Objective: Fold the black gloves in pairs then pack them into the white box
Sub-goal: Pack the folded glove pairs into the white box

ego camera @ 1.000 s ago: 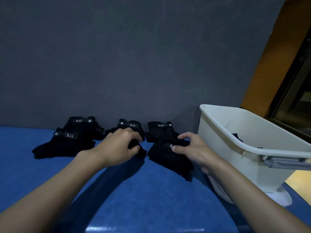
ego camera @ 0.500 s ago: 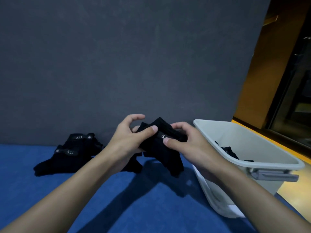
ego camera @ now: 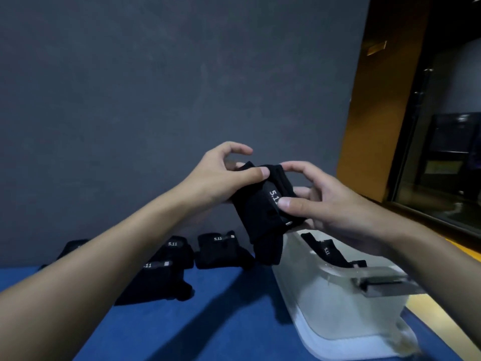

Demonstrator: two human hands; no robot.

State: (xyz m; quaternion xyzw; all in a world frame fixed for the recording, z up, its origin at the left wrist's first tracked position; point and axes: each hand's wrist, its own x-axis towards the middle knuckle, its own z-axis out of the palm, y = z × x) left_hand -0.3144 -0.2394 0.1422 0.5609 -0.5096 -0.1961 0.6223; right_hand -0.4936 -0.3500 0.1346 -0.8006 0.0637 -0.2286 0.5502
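Observation:
Both hands hold a pair of black gloves (ego camera: 263,214) with a white "5.11" label up in the air, above the near-left corner of the white box (ego camera: 335,303). My left hand (ego camera: 221,175) pinches its top left edge with the thumb. My right hand (ego camera: 320,201) grips its right side, thumb on the label. Inside the box lies another black glove (ego camera: 328,252). Several more black gloves rest on the blue table: a pile (ego camera: 161,272) at the left and a single one (ego camera: 221,250) near the wall.
A dark grey wall (ego camera: 156,100) stands right behind the blue table (ego camera: 208,321). The box has a grey handle (ego camera: 382,282) on its near side. To the right are an orange wall panel and a dark glass door (ego camera: 447,152).
Both hands have lifted the glove pair off the table, raised it higher and carried it right towards the box. The camera has tilted upwards.

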